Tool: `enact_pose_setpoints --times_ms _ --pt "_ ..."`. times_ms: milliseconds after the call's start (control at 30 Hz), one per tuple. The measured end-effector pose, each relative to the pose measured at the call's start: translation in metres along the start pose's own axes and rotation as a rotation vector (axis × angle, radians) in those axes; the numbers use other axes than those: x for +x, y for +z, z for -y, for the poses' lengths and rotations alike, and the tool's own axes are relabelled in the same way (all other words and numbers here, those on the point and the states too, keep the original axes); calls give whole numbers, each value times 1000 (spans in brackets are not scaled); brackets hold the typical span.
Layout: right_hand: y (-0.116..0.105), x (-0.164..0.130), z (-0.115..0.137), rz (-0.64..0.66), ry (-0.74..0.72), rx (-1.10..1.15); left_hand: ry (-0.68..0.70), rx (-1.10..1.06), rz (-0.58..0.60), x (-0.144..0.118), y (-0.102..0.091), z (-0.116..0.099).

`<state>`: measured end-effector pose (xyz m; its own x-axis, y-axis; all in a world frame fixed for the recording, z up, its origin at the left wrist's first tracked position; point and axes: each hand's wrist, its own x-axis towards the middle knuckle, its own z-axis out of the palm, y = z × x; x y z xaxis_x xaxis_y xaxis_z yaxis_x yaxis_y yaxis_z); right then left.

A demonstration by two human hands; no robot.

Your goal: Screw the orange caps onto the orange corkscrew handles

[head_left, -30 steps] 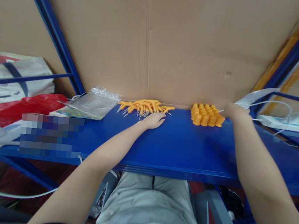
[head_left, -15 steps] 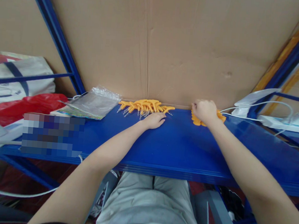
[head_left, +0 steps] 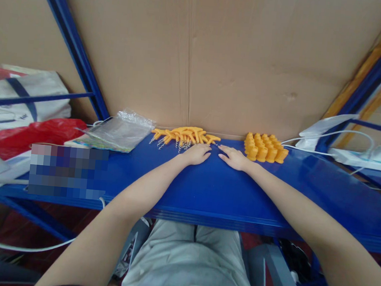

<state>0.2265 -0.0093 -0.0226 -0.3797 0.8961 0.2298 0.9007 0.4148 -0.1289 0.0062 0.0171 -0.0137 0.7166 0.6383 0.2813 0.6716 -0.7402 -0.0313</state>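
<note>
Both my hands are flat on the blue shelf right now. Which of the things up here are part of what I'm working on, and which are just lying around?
In hand:
- orange T-shaped corkscrew pieces, at the left hand
- block of orange caps, beside the right hand

Lying about:
- clear plastic bags
- red bag
- white power strip and its cables
- blue shelf

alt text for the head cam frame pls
Both hands rest flat and empty on a blue shelf: left hand by a pile of orange corkscrews, right hand beside a block of orange caps. Cardboard stands behind.
</note>
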Motion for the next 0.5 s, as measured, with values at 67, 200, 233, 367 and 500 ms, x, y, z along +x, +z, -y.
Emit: enact_pose_setpoints --times_ms 67,200,233,367,500 --pt "5 3 -4 -16 -32 11 -5 0 3 0 0 0" --pt "9 5 -7 -31 -114 27 -18 -2 -17 1 2 1" --pt "9 4 -6 -29 -123 29 -21 0 -23 1 3 2" --pt "8 4 -6 -13 -110 32 -17 8 -39 1 6 5" --pt "11 6 -10 15 -125 41 -18 -4 -34 1 7 5"
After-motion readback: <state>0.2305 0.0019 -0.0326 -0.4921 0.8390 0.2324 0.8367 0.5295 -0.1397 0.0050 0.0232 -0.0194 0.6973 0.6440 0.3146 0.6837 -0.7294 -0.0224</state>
